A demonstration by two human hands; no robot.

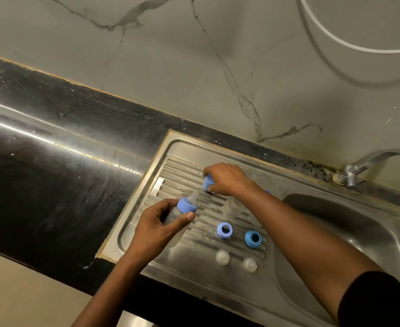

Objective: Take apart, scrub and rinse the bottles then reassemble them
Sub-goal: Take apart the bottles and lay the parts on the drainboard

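Note:
My left hand (157, 228) grips a clear baby bottle (174, 214) with a light blue collar and a teat on it, tilted over the steel draining board (194, 267). Farther back, my right hand (227, 179) holds a light blue cap (208, 184) that stands on the board. Partly behind my right forearm stands a clear bottle body (232, 207). In front of it lie a light blue ring (225, 230) and a darker blue ring (253, 239). Two clear teats (222, 257) (250, 264) sit nearer the front edge.
The sink basin (335, 223) lies to the right of the board, with a metal tap (359, 171) behind it. A black counter (52, 161) stretches to the left. A white hose (335, 41) hangs on the marble wall.

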